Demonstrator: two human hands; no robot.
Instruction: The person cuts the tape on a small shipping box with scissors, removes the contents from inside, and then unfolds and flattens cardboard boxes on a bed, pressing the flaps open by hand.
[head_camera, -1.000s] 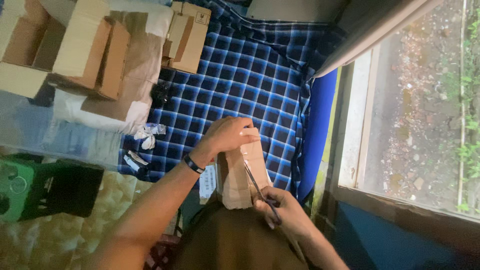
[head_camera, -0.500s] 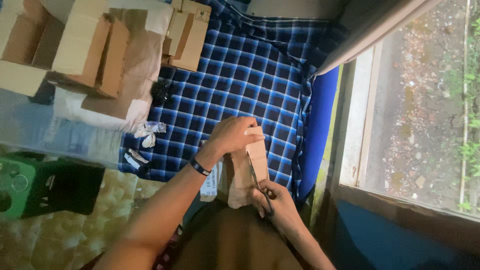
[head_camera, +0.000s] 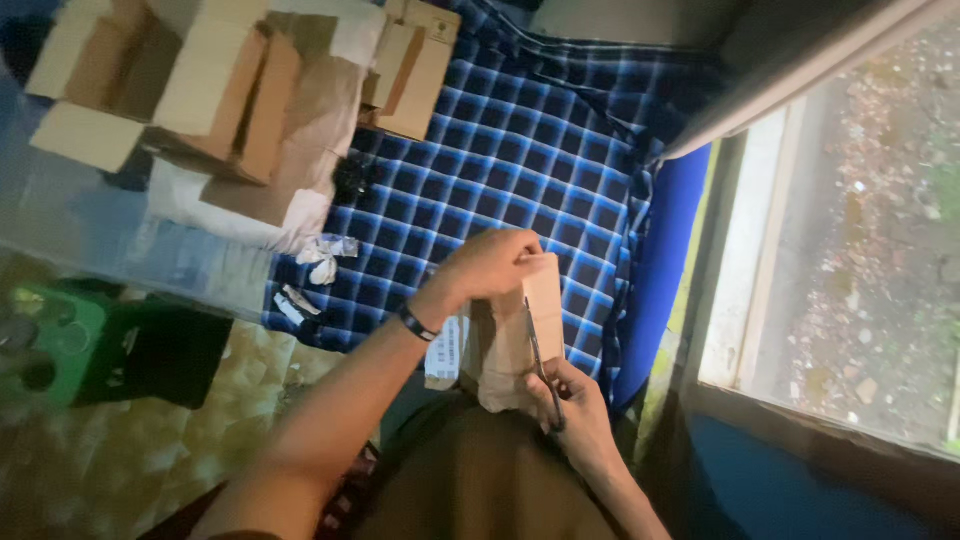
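Observation:
My left hand (head_camera: 490, 265) grips the top edge of a brown paper package (head_camera: 512, 345) that stands upright over my lap. A dark band sits on that wrist. My right hand (head_camera: 575, 405) holds a pair of scissors (head_camera: 540, 355), and the blades run up along the package's right side. A blue checked cloth (head_camera: 520, 150) lies under and beyond the package.
Several open cardboard boxes (head_camera: 215, 90) and brown paper lie at the far left. Small white scraps (head_camera: 325, 255) rest on the cloth's left edge. A green box (head_camera: 50, 345) and a black object (head_camera: 165, 350) sit at left. A window (head_camera: 860, 230) fills the right side.
The scissors have stayed against the package's right side while both hands shifted slightly. The left hand keeps its hold on the top edge.

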